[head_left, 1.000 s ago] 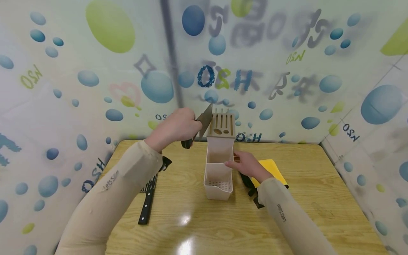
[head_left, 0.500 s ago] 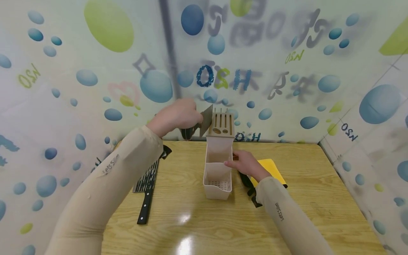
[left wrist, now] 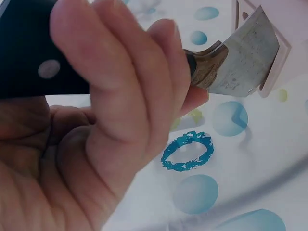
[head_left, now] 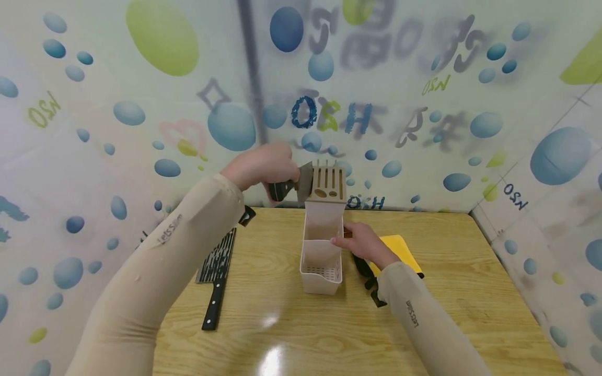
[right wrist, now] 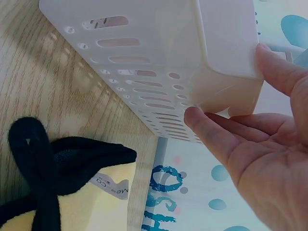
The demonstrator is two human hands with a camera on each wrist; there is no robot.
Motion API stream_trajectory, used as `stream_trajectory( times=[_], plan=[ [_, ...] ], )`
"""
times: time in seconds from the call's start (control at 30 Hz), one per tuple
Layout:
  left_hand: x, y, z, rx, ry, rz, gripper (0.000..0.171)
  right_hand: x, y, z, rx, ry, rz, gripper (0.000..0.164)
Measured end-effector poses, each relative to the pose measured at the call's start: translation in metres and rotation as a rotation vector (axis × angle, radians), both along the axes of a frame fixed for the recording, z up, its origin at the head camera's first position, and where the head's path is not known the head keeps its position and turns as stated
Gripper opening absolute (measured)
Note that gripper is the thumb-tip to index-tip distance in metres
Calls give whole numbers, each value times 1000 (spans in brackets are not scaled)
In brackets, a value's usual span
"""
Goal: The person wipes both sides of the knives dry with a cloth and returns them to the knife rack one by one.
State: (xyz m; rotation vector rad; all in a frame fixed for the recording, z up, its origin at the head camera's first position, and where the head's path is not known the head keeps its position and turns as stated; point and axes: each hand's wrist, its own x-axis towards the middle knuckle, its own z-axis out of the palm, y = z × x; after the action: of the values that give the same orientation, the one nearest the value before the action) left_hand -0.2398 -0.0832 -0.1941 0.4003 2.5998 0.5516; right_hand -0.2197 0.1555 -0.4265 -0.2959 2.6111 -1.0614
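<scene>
My left hand (head_left: 270, 164) grips the black riveted handle of a knife (head_left: 305, 183) with a broad blade. In the left wrist view the knife's brass-coloured bolster shows past my fingers, and its blade (left wrist: 248, 55) reaches to the slotted top of a pale utensil holder (head_left: 324, 215). The blade stands at the leftmost slot, its far part hidden there. My right hand (head_left: 367, 243) holds the holder's right side, thumb at the rim by the divider and fingers against the outer wall (right wrist: 163, 43). The holder stands upright on the table.
A cleaver (head_left: 218, 261) with a dark-striped blade and black handle lies on the wooden table (head_left: 273, 313) at left. Right of the holder lies a yellow cloth item (head_left: 398, 249) with black trim. A patterned wall (head_left: 404, 78) rises behind the table.
My left hand has risen and shifted slightly right, the handle coming up to a flatter angle. Less of the blade shows above the holder's top. My right hand stays on the holder.
</scene>
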Motion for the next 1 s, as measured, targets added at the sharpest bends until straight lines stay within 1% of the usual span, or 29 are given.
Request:
stream_trajectory(
  times=[0.07,0.23,0.3,0.43,0.53,0.63,0.77,0.9,1.0],
  plan=[
    [0,-1,2,-9,-5,-33,16,0,0,0,-1,-3,-5,57],
    [4,-2,7,-101,5,-121,12,1,0,0,4,-5,-10,57],
    [6,-1,7,-146,17,-146,18,1,0,0,6,-2,-10,57],
    [13,7,6,-228,40,-170,33,2,1,0,-5,-6,-20,56],
    [18,14,5,-253,66,-156,39,2,1,-1,-8,-7,-27,56],
    [23,17,4,-217,126,-121,40,2,1,-2,-2,-1,-28,57],
    [28,19,3,-167,231,-79,38,2,0,-4,3,4,-28,58],
    [30,20,0,-147,345,-64,38,2,-1,-4,0,12,-27,58],
    [31,19,-2,-104,410,-45,39,3,-1,-4,-5,16,-28,58]
  ],
)
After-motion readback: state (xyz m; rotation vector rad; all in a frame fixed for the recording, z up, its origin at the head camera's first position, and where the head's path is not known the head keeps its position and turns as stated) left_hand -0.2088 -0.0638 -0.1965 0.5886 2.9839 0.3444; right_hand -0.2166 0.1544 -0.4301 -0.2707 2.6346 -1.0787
